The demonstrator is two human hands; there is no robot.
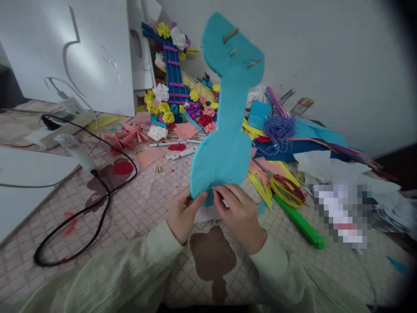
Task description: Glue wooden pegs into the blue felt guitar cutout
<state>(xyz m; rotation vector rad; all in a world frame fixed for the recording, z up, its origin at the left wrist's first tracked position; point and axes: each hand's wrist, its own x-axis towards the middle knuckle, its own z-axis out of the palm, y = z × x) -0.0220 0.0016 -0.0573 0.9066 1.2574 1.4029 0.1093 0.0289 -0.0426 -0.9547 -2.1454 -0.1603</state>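
Observation:
A turquoise guitar-shaped craft piece [221, 152] stands upright in front of me, its wide rounded end at the bottom. Short wooden stick pieces [230, 34] jut out of its head at the top. My left hand [184, 213] grips the lower left edge, with the thumb on the near face. At the bottom of the body, my right hand [239, 213] is closed in a pinch against the surface. Whatever lies between those fingertips is too small or hidden to make out.
A glue gun [78, 152] with a looping black cord lies left. Yellow-handled scissors [286, 191] and a green cutter-like tool [299, 221] lie right. Behind are a decorated dark-blue paper guitar [172, 65], crumpled paper flowers [193, 111], markers [182, 153] and purple yarn [280, 130].

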